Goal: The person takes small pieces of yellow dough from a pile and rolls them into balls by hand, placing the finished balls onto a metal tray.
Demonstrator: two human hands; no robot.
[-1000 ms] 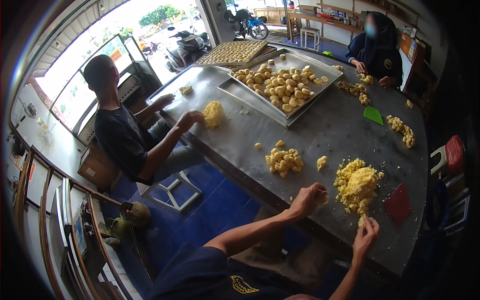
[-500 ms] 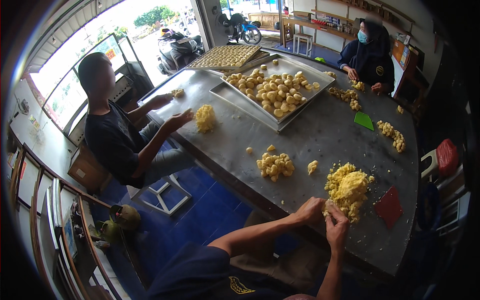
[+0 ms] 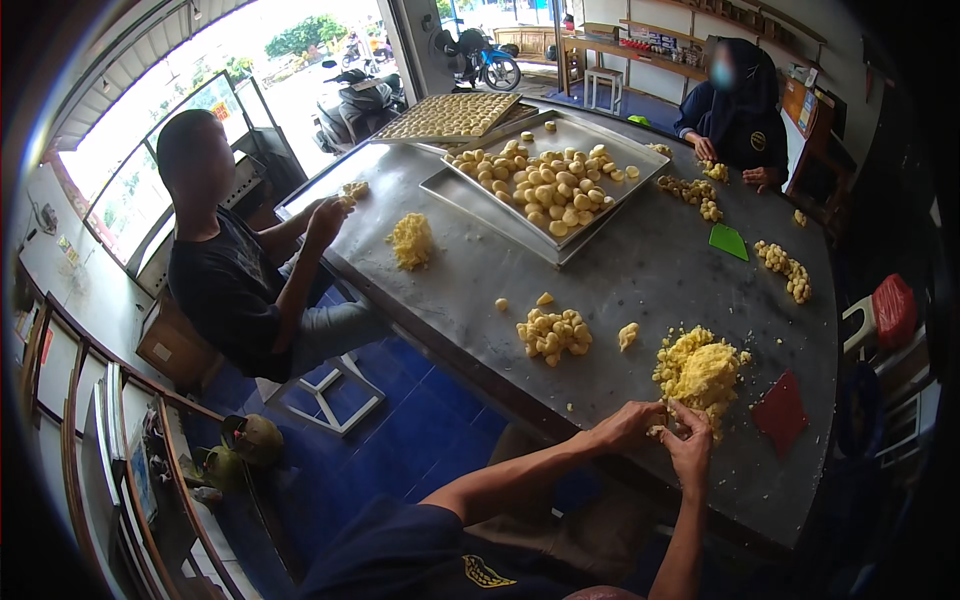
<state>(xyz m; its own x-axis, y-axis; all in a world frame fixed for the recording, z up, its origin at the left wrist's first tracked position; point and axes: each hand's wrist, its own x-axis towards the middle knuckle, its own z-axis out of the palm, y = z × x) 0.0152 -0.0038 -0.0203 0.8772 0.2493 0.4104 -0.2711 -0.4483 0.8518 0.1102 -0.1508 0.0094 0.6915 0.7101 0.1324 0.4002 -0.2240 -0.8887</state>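
My left hand (image 3: pixel 632 425) and my right hand (image 3: pixel 688 450) meet at the near edge of the metal table, fingers closed around a small piece of yellow dough (image 3: pixel 656 430), mostly hidden by them. Just beyond my fingers rises a crumbly yellow mound (image 3: pixel 703 372), finely shredded on top. To its left lie a small dough lump (image 3: pixel 628 337) and a pile of shaped dough pieces (image 3: pixel 553 334). A red flat scraper (image 3: pixel 779 414) rests right of the mound.
Round dough pieces fill a metal tray (image 3: pixel 432 182) mid-table; a full tray (image 3: pixel 450 114) lies behind. A person (image 3: pixel 225 280) sits left near a shredded yellow mound (image 3: pixel 410 241). Another person (image 3: pixel 735 110) works far right, near a green scraper (image 3: pixel 728 241) and dough clusters (image 3: pixel 783 270).
My hands stay together, fingers shifted on the dough, the right one's knuckles now bent higher. The person at left has brought both hands together, away from the shredded mound.
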